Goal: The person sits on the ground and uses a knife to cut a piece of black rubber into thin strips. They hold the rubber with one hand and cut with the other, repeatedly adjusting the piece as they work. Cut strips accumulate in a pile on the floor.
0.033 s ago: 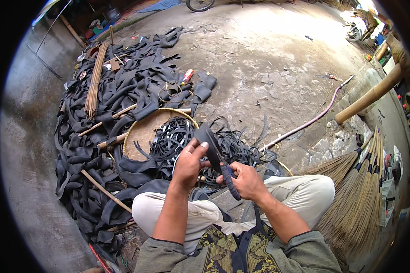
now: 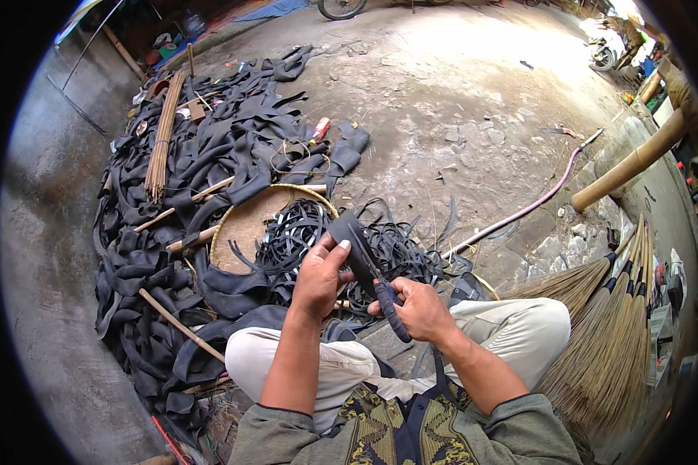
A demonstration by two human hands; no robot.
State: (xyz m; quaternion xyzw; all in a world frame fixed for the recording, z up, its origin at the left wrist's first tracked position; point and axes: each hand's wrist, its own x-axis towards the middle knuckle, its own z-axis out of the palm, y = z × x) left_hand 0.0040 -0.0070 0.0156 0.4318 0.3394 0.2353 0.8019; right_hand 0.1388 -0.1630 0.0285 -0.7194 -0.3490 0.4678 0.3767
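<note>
Before my crossed legs sits a tray (image 2: 235, 229), strips (image 2: 291, 236) heaped in its right part and beyond it. Over them, between my left hand (image 2: 318, 279) and right hand (image 2: 420, 310), is a rubber piece (image 2: 342, 226) with the scissors (image 2: 391, 310). On my left, a pile of rubber (image 2: 225, 139) reaches toward the wall (image 2: 46, 271) (a stick bundle (image 2: 161, 147) lies on its far part). Brooms (image 2: 597, 333) are beside my right knee; ahead of them a rod (image 2: 519, 215) crosses the ground.
</note>
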